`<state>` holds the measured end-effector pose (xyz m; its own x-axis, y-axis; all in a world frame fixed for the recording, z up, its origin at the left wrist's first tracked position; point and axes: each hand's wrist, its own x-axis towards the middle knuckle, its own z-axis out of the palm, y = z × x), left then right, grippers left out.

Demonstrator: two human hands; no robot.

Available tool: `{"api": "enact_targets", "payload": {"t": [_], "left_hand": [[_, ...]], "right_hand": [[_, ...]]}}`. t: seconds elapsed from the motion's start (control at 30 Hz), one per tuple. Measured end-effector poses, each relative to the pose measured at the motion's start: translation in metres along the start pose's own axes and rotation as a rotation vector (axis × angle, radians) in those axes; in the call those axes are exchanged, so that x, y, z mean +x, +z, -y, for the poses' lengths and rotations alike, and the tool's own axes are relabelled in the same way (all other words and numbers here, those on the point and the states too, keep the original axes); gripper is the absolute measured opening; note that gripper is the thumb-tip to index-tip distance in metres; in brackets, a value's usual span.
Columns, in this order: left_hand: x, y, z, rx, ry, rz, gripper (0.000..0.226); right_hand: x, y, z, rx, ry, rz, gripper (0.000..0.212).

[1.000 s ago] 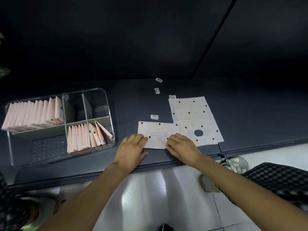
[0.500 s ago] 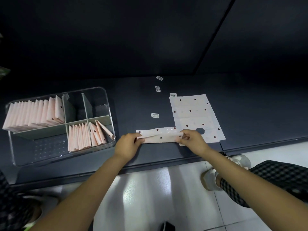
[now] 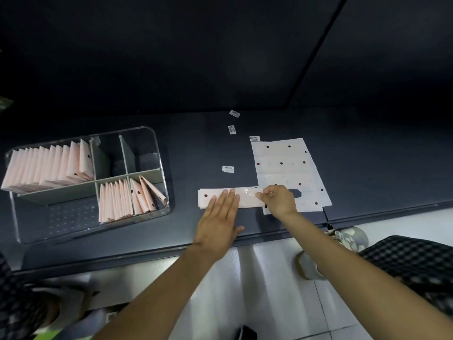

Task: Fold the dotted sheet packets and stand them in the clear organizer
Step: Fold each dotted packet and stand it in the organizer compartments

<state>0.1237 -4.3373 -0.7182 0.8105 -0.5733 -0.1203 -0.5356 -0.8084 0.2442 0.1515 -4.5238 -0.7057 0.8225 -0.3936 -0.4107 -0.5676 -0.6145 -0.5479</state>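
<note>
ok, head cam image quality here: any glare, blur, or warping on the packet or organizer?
Head view: glare streak on the folded packet between left hand and right hand; clear organizer walls reflect faintly; table edge bows from wide-angle distortion; lower-left corner blurred, background wall dark.

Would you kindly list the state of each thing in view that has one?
Folded dotted packet: narrow strip, flat on counter.
Left hand: fingers straight, pressing the strip.
Right hand: pinching the strip's right end.
Unfolded dotted sheets: lying flat, stacked.
Clear organizer: two compartments hold upright packets, the others none.
Small labels: loose on counter.
</note>
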Motion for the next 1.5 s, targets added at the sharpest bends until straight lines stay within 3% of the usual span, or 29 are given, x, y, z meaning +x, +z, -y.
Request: {"api": "enact_targets", "payload": {"t": [0.13,0.37,0.47,0.53,0.6,0.67,0.77,0.83,0.97,1.1,1.2,1.37,1.4,1.5], "left_hand": [[-0.004,0.013,-0.001,0.068,-0.076,0.089,0.085],[-0.009,0.017,0.007,0.112,-0.091,0.102,0.085],[-0.007,0.015,0.012,0.135,-0.056,0.091,0.088],[-0.006,0.015,0.016,0.141,-0.02,0.086,0.087],[-0.004,0.015,0.019,0.14,0.022,0.085,0.086],[-0.002,0.016,0.022,0.133,0.048,0.085,0.085],[0.002,0.018,0.026,0.147,0.081,0.101,0.085],[0.004,0.017,0.03,0.157,0.109,0.114,0.086],[0.007,0.012,0.036,0.096,0.139,0.121,0.087],[0.008,0.003,0.03,0.038,0.107,0.128,0.068],[0.006,-0.003,0.02,0.078,0.038,0.015,0.058],[-0.016,-0.005,0.014,0.03,0.056,-0.252,0.044],[-0.022,-0.003,0.016,0.002,0.046,-0.272,0.048],[-0.042,0.003,0.02,-0.145,-0.002,-0.276,0.052]], "right_hand": [[-0.007,0.003,0.002,-0.006,-0.049,-0.045,0.018],[-0.017,0.009,0.004,-0.137,-0.075,-0.117,0.019],[-0.026,0.016,0.005,-0.31,-0.169,-0.242,0.029],[-0.032,0.019,0.005,-0.309,-0.335,-0.331,0.039],[-0.037,0.022,0.006,-0.295,-0.556,-0.27,0.044],[-0.044,0.03,0.004,-0.415,-0.707,-0.106,0.049],[-0.049,0.042,-0.015,-0.603,-0.725,0.051,0.059],[-0.05,0.041,-0.024,-0.653,-0.702,0.038,0.062],[-0.048,0.023,-0.025,-0.677,-0.83,-0.163,0.052],[-0.035,-0.003,-0.02,-0.805,-0.996,-0.192,0.044],[-0.039,-0.011,-0.009,-0.929,-1.143,-0.189,0.026],[-0.078,0.015,-0.001,-0.692,-1.288,-0.23,0.009],[-0.085,0.02,-0.002,-0.649,-1.289,-0.211,0.01],[-0.091,0.028,-0.009,-0.617,-1.201,-0.095,0.043]]}}
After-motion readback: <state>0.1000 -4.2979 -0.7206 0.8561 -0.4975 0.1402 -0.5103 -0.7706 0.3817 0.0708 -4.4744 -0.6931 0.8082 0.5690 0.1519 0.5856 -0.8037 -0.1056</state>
